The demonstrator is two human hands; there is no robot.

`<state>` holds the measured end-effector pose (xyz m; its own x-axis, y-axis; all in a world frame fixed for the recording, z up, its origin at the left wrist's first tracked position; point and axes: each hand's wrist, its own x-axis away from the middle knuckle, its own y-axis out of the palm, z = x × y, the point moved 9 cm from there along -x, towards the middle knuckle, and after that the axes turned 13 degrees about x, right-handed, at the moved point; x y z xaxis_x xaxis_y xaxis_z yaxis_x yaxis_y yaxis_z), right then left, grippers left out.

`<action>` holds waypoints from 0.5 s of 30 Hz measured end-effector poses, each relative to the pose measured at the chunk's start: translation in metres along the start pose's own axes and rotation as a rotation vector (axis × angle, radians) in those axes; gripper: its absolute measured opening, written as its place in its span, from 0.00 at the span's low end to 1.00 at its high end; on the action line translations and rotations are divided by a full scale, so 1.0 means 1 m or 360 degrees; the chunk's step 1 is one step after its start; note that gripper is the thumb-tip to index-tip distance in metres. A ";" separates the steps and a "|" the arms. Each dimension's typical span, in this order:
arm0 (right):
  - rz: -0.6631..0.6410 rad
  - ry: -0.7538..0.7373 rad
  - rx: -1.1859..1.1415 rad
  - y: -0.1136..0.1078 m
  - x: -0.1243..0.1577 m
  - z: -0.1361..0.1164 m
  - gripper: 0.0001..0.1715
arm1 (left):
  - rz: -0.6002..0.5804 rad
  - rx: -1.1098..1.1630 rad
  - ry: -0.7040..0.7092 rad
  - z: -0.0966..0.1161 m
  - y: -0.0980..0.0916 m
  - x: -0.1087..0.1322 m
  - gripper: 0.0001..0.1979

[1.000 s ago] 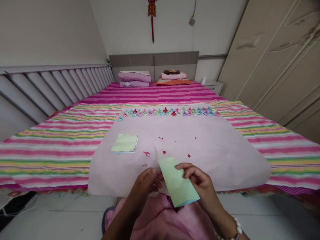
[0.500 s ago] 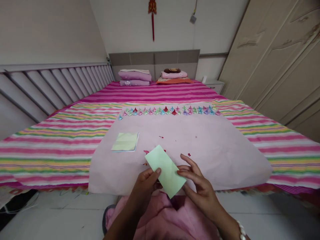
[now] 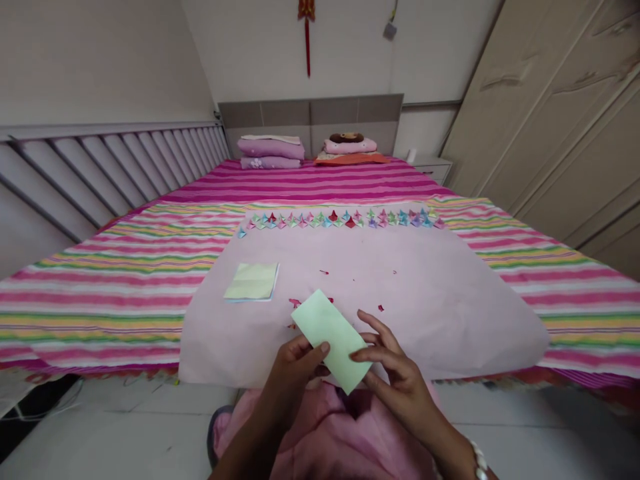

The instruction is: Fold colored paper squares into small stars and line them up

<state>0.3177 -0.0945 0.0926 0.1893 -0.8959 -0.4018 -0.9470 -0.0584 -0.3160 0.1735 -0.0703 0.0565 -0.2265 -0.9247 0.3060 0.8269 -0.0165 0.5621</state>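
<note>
A folded light-green paper rectangle is held tilted above the near edge of a pale pink sheet spread on the bed. My left hand pinches its lower left edge with thumb on top. From the right, my right hand holds the paper's lower right end, fingers partly spread. A small stack of light-green paper squares lies on the pink sheet to the left. Along the sheet's far edge runs a row of several small folded paper shapes in mixed colours.
Tiny red paper scraps dot the pink sheet. The bed has a striped cover, folded bedding and a pillow stack at the headboard. A slatted rail runs on the left, wardrobe doors on the right.
The green paper swung from pointing down toward my lap to pointing up-left over the sheet. My right fingers opened along its right end; my left thumb took the lower edge.
</note>
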 end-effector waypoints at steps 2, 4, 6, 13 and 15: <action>0.0000 -0.0003 -0.0011 0.001 0.000 0.001 0.11 | 0.0009 0.0004 -0.0001 -0.001 0.000 -0.001 0.16; 0.0005 0.0023 -0.0021 0.001 0.000 0.002 0.11 | 0.0035 0.0015 -0.0007 -0.002 -0.001 -0.001 0.15; 0.0029 0.0090 -0.0050 0.001 -0.001 0.005 0.10 | 0.0089 -0.0003 -0.0010 -0.002 -0.005 -0.001 0.15; 0.0094 0.0550 -0.0640 0.005 0.007 0.034 0.25 | 0.0203 -0.0117 0.0065 0.001 -0.016 0.000 0.15; 0.0045 0.0582 -0.0763 0.011 0.009 0.033 0.31 | 0.0214 -0.0098 0.0048 -0.001 -0.017 -0.002 0.15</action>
<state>0.3179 -0.0883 0.0573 0.1416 -0.9883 -0.0560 -0.9779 -0.1485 0.1474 0.1603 -0.0690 0.0457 -0.0965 -0.9312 0.3515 0.8788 0.0860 0.4693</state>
